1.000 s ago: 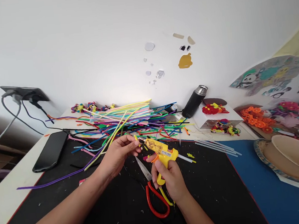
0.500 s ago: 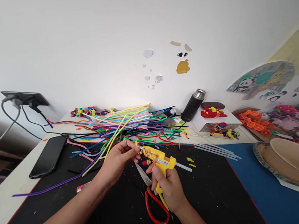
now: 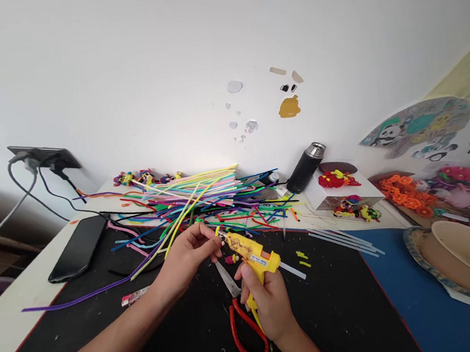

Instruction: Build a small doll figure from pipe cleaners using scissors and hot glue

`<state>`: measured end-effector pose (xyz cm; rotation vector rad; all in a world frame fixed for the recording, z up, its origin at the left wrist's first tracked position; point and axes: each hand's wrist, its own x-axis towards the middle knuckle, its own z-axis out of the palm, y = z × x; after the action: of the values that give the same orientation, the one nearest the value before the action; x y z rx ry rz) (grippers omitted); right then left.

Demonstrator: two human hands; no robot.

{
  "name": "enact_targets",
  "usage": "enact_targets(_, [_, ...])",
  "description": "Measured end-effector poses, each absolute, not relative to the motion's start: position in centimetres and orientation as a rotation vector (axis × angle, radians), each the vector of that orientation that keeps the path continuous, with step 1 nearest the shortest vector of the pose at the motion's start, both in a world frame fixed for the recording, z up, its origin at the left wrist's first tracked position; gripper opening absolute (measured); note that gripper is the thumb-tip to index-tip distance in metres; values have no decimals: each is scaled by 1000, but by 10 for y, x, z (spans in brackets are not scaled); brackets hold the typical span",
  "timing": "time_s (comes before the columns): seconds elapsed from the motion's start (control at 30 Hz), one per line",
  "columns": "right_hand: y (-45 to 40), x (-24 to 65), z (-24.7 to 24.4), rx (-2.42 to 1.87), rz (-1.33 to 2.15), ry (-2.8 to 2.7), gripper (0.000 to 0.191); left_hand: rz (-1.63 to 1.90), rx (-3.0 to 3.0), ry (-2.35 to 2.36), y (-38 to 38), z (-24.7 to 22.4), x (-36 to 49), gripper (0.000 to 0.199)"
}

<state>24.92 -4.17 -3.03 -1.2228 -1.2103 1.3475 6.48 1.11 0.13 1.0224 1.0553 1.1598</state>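
Observation:
My right hand (image 3: pixel 267 301) is wrapped round the handle of a yellow glue gun (image 3: pixel 246 247), with a pale glue stick (image 3: pixel 293 270) poking from its back. The gun's metal tip touches or nearly touches a small yellow piece (image 3: pixel 218 231) pinched in my left hand (image 3: pixel 194 250). Most of that piece is hidden by my fingers. Red-handled scissors (image 3: pixel 249 334) lie on the black mat (image 3: pixel 185 338) beneath the gun, blades pointing away. A small pink and yellow piece (image 3: pixel 231 259) rests beside the blades.
A heap of coloured pipe cleaners (image 3: pixel 195 194) lies along the wall. A phone (image 3: pixel 77 248) is at left. A black flask (image 3: pixel 306 167) and white box (image 3: pixel 342 195) stand behind at right, near loose glue sticks (image 3: pixel 345 241) and a basin (image 3: pixel 438 266).
The glue gun has tilted slightly, its back end a little lower and further right. My left hand still pinches the small piece. The whole view has shifted slightly.

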Motion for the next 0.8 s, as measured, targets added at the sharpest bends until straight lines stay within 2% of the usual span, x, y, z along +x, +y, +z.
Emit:
enact_targets(0.4, [-43,247,-39,-1194,1213,-1246,55,1128,1068,1072,7,6,67,42])
enact_targets(0.8, [-43,250,-30,-1209,1129,-1359,53,1109,1166,1146,7,5,66,37])
